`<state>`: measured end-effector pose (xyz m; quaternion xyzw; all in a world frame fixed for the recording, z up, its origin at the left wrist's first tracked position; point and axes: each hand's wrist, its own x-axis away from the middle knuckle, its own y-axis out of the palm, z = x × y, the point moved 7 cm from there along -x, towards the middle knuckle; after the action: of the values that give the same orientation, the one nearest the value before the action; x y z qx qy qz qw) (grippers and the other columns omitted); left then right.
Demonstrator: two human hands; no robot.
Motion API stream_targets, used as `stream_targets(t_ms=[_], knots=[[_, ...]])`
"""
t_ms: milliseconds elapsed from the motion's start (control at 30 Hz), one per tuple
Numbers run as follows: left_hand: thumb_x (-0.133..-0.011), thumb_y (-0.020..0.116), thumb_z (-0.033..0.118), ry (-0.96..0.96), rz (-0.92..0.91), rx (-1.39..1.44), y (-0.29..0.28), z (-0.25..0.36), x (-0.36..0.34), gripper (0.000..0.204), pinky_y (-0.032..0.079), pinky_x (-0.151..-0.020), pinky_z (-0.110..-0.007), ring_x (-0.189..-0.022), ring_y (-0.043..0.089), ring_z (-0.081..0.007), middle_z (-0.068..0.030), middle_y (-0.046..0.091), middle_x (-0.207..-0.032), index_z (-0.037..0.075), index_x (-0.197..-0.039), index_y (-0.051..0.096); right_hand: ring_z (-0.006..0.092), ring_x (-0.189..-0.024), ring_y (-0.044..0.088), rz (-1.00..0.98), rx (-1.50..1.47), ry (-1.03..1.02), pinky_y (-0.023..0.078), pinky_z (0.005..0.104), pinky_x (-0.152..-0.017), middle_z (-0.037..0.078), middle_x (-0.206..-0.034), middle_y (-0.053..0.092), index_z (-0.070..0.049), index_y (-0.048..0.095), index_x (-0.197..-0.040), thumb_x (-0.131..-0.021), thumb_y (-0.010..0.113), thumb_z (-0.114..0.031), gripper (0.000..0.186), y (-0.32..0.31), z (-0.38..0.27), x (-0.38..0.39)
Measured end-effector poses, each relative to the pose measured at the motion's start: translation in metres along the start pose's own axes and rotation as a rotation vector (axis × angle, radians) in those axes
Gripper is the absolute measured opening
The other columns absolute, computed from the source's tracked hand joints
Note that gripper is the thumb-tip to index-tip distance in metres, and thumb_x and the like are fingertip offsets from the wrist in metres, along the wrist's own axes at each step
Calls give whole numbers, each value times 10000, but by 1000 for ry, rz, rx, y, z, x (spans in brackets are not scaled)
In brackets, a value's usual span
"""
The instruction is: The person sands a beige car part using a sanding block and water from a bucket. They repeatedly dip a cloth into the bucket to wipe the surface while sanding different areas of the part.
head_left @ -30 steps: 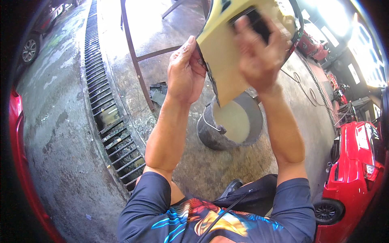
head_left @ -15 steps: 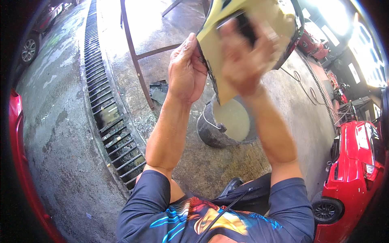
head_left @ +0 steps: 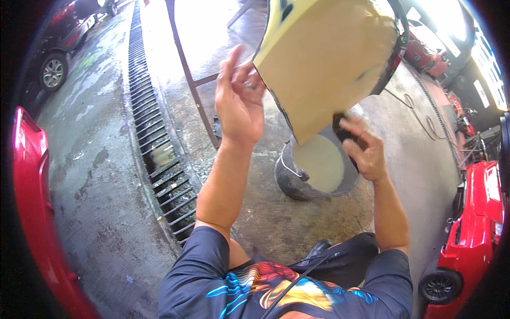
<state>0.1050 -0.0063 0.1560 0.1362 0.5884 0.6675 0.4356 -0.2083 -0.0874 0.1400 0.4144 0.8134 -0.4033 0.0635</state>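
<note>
A car body panel (head_left: 324, 69), beige-yellow with dark edges and a few dark patches, hangs in front of me at the upper middle. My left hand (head_left: 241, 106) is beside its left edge, fingers extended and apart, holding nothing; whether a fingertip brushes the edge is unclear. Below the panel's lower right side, my right hand (head_left: 366, 149) grips a black sanding block (head_left: 340, 123), slightly blurred. That hand is over the right rim of a black bucket (head_left: 289, 181) with a wire handle. Cloudy, pale water (head_left: 324, 167) fills much of it.
A metal floor drain grate (head_left: 154, 138) runs along the left. Beside it stands a thin metal stand leg (head_left: 186, 64). Red car parts (head_left: 32, 175) curve along the left rim, and a red car (head_left: 467, 239) is at lower right. A cable (head_left: 419, 117) lies on the floor.
My right hand has moved down from the panel's face to the bucket's rim with the sanding block. The left hand's fingers have come off the panel's edge and spread.
</note>
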Motion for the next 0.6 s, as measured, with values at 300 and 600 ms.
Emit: stream_targets(t_ms=[300,600], knots=[[-1055,585,163,663,-429,-813,72,-18,109,192,502,-816,-318,-966,581,-136,-84,609,-1076,54,-1213,571,309,-1185,708,-1047,431,707,539,417,-1029,139,-1290,762,-117,722,-1362,-978,684,-225,400,118,198,59],[-965,649,121,-222,-806,-1588,33,-183,130,251,558,-846,-436,-1045,681,-359,-182,689,-1121,34,-1186,729,285,-1153,721,-934,341,621,537,417,-1022,143,-1283,767,-107,730,-1339,-958,701,-255,410,136,260,53]])
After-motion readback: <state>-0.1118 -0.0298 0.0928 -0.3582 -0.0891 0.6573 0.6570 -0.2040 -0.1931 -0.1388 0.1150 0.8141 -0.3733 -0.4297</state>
